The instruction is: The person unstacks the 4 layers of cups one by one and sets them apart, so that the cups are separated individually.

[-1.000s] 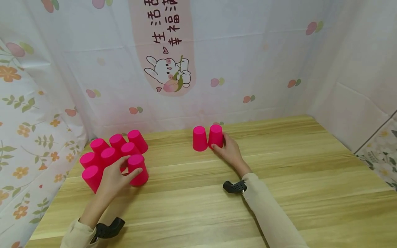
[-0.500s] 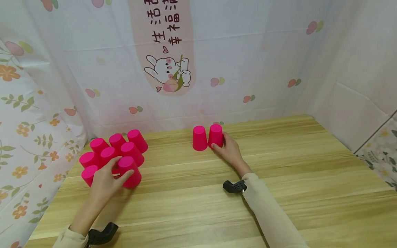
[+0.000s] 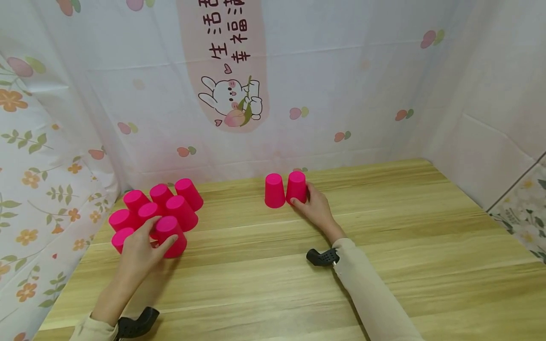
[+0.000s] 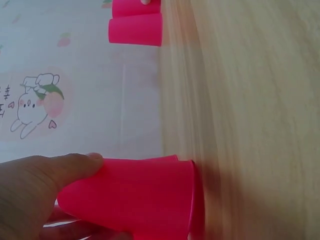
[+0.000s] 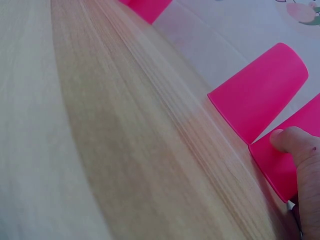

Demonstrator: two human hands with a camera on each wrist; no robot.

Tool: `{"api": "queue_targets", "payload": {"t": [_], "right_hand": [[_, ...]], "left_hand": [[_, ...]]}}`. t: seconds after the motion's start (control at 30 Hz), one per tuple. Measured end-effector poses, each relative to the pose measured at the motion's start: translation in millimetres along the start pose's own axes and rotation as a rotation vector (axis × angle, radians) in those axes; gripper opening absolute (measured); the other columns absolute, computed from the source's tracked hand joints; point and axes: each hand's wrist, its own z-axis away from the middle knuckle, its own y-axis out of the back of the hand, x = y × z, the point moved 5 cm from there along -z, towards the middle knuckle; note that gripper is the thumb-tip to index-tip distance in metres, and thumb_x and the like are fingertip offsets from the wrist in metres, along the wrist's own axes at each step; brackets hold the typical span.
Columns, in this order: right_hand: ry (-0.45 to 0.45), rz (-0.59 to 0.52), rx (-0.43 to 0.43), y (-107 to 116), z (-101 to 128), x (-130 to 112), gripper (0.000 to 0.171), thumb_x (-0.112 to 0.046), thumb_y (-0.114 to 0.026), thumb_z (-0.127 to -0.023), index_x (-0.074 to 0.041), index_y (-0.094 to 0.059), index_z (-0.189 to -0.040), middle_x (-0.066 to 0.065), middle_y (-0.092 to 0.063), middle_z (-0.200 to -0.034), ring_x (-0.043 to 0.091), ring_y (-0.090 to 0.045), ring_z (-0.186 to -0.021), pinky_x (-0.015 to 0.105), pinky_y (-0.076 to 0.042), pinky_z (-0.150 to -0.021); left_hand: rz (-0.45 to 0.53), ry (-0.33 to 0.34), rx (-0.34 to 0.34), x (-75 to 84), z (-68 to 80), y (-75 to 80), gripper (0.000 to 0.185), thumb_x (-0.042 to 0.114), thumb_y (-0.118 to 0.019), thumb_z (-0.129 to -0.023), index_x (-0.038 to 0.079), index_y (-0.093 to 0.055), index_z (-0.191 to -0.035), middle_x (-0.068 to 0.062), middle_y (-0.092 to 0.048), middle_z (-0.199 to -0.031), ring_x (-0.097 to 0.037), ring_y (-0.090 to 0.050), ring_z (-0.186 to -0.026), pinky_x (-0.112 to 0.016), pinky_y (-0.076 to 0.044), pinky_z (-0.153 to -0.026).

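Observation:
My left hand (image 3: 140, 251) grips an upside-down pink cup (image 3: 174, 242) at the front of a cluster on the left, thumb on its near side. Several more upturned pink cups, such as the one at the back (image 3: 189, 193), stand packed behind and left of it; my hand partly hides some. In the left wrist view, the held cup (image 4: 135, 192) has its rim close over the tabletop. Toward the back middle, my right hand (image 3: 316, 206) holds another upturned pink cup (image 3: 296, 186) from its right side. Just left of that stands a second pink cup (image 3: 275, 191), their rims meeting in the right wrist view.
The wood-grain table (image 3: 264, 279) meets a white patterned curtain (image 3: 341, 85) at the back and a floral cloth (image 3: 38, 189) on the left. A black camera mount (image 3: 137, 323) juts from the left wrist, another mount (image 3: 321, 257) from the right.
My left hand has slid leftward and slightly nearer with its cup, more by half a second ago than since. The cup behind it shows more fully now. My right hand has stayed in place.

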Motion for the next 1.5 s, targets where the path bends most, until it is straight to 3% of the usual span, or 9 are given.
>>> {"api": "queue_targets", "payload": {"t": [0.37,0.53,0.73,1.03,1.17,1.3,1.5], "right_hand": [[-0.007,0.007,-0.005,0.1,0.5,0.7,0.059,-0.024,-0.067,-0.083,0.005,-0.043,-0.129,0.020,-0.058,-0.116,0.032,-0.057,-0.102,0.043,-0.047,-0.087],[-0.006,0.006,-0.006,0.3,0.8,0.5,0.059,-0.024,-0.067,-0.083,0.005,-0.043,-0.129,0.020,-0.058,-0.116,0.032,-0.057,-0.102,0.043,-0.047,-0.086],[-0.010,0.007,-0.004,0.3,0.4,1.1,0.059,-0.024,-0.068,-0.083,0.005,-0.044,-0.128,0.020,-0.059,-0.115,0.032,-0.057,-0.102,0.043,-0.047,-0.087],[-0.008,-0.001,-0.004,-0.1,-0.2,0.1,0.060,-0.024,-0.068,-0.083,0.005,-0.043,-0.129,0.020,-0.058,-0.116,0.032,-0.057,-0.103,0.044,-0.047,-0.087],[-0.007,0.003,-0.008,-0.3,-0.7,0.8,0.060,-0.025,-0.067,-0.083,0.004,-0.043,-0.129,0.020,-0.058,-0.117,0.032,-0.057,-0.103,0.044,-0.047,-0.088],[-0.010,0.005,-0.009,0.2,-0.4,0.8,0.060,-0.024,-0.067,-0.083,0.005,-0.042,-0.129,0.020,-0.058,-0.117,0.032,-0.057,-0.103,0.044,-0.047,-0.087],[-0.017,-0.001,-0.012,0.5,0.0,0.6,0.060,-0.025,-0.067,-0.083,0.004,-0.043,-0.130,0.020,-0.058,-0.118,0.032,-0.056,-0.104,0.044,-0.046,-0.088]], "left_hand": [[-0.044,-0.008,0.019,-3.5,0.6,1.2,0.060,0.009,-0.078,-0.071,-0.018,-0.050,-0.116,-0.025,-0.060,-0.079,-0.028,-0.053,-0.059,-0.040,-0.048,-0.051],[-0.053,-0.001,0.007,-1.8,1.1,1.0,0.062,0.007,-0.077,-0.071,-0.020,-0.047,-0.118,-0.032,-0.059,-0.089,-0.037,-0.056,-0.068,-0.051,-0.051,-0.061],[-0.052,-0.016,0.046,1.1,2.7,-1.4,0.066,0.001,-0.076,-0.072,-0.020,-0.041,-0.124,-0.036,-0.051,-0.107,-0.045,-0.053,-0.086,-0.058,-0.049,-0.070],[-0.095,-0.170,0.245,20.4,4.2,7.2,0.070,-0.005,-0.079,-0.063,-0.011,-0.047,-0.124,-0.027,-0.046,-0.124,-0.044,-0.040,-0.114,-0.060,-0.041,-0.084],[-0.088,-0.238,0.263,35.5,1.4,10.3,0.066,-0.003,-0.078,-0.064,-0.008,-0.050,-0.123,-0.023,-0.048,-0.123,-0.039,-0.042,-0.115,-0.056,-0.045,-0.081],[-0.022,-0.309,0.270,50.4,-3.8,6.1,0.061,-0.002,-0.077,-0.065,-0.007,-0.053,-0.121,-0.022,-0.052,-0.120,-0.039,-0.045,-0.113,-0.046,-0.044,-0.090],[0.066,-0.310,0.210,65.8,-17.5,-16.5,0.058,-0.002,-0.077,-0.068,-0.005,-0.053,-0.121,-0.022,-0.053,-0.120,-0.036,-0.047,-0.110,-0.048,-0.047,-0.085]]}}
